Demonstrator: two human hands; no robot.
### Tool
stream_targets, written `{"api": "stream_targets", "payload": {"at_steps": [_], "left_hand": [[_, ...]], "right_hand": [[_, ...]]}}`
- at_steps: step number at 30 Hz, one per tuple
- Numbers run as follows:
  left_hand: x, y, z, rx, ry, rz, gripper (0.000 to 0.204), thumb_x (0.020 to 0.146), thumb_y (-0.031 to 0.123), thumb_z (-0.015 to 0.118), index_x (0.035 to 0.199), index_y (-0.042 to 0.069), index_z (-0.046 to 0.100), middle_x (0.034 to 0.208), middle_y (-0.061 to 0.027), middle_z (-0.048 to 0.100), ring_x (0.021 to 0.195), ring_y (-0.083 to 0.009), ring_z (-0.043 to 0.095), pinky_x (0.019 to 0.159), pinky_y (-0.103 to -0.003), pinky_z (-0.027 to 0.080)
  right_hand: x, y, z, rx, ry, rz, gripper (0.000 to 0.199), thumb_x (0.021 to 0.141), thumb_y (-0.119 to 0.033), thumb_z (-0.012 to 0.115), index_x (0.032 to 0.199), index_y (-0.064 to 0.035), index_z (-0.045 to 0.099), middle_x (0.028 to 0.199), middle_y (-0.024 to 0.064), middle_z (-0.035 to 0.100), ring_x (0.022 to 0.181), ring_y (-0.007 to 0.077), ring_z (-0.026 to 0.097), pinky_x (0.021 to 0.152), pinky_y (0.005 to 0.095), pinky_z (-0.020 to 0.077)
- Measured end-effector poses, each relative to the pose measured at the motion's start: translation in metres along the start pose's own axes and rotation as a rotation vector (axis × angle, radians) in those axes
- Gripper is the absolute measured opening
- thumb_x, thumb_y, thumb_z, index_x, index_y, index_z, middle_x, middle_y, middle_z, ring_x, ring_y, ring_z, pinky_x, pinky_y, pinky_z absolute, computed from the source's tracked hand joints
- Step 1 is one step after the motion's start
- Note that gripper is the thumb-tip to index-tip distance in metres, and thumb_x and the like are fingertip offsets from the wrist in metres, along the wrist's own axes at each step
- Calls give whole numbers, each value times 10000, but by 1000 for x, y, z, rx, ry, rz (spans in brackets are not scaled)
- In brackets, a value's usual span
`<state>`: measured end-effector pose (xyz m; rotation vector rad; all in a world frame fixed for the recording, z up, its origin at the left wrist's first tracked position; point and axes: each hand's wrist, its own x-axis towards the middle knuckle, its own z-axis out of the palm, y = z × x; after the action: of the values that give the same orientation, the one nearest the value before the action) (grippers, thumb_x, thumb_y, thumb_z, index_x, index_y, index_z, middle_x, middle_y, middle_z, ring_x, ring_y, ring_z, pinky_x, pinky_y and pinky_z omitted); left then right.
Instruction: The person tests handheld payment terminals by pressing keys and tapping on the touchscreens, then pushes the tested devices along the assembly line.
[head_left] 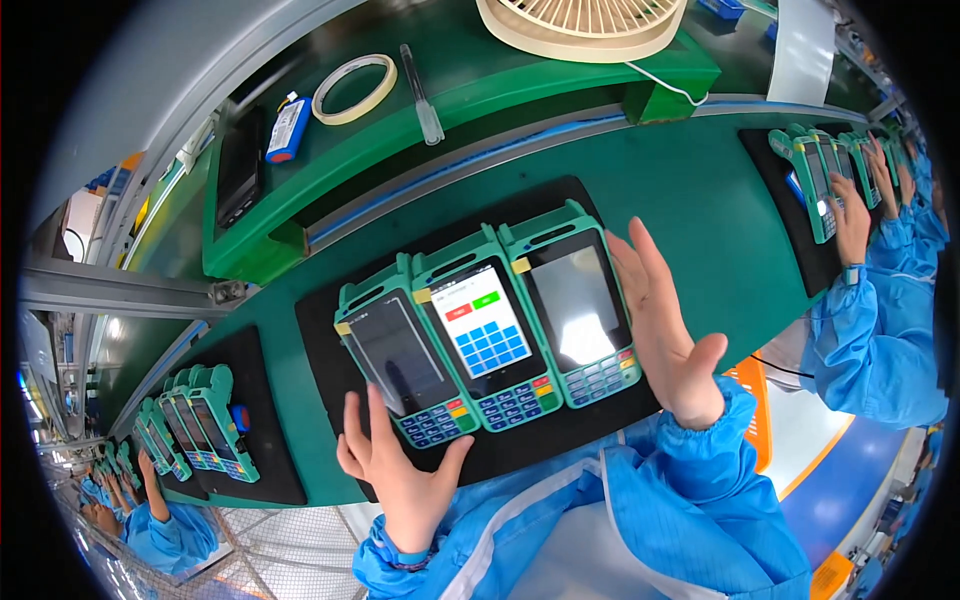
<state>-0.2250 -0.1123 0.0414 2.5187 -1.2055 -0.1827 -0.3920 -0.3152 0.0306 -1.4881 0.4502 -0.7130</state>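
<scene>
Fingers of both hands spread, grasping nothing: left hand (400,470) below the dark-screened green plastic handheld terminal (400,362), right hand (665,330) flat beside the rightmost terminal (578,315). Risk: a sideways nudge knocks the row askew on the black mat (320,330).

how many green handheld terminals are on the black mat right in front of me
3, side by side on the black mat: left terminal by the left hand, middle terminal, right terminal beside the right hand.
</scene>
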Motion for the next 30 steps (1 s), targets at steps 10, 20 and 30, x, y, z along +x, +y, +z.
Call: {"api": "stream_targets", "payload": {"at_steps": [10,20,30], "left_hand": [[1,39,24,394,122,456,416,742,484,688,1137,377,615,1329,22,470,1289,-258,232,1041,-480,13],[3,31,40,401,227,523,363,764,537,639,1094,387,638,1317,115,493,1299,-217,265,1075,-433,32],[-1,35,42,381,324,508,349,880,463,512,1184,320,607,1386,116,427,1354,-178,243,1105,-441,33]], "right_hand": [[-40,-4,-22,-1229,-24,-444,485,602,-394,747,1026,-178,652,1125,54,555,999,266,516,799,423,394],[-48,14,-20,-1276,-6,-399,480,562,-375,770,1000,-203,674,1100,32,547,1010,252,491,843,435,370],[-52,12,-20,-1312,21,-430,464,543,-349,790,953,-160,681,1057,41,536,963,266,461,778,395,392]]}}
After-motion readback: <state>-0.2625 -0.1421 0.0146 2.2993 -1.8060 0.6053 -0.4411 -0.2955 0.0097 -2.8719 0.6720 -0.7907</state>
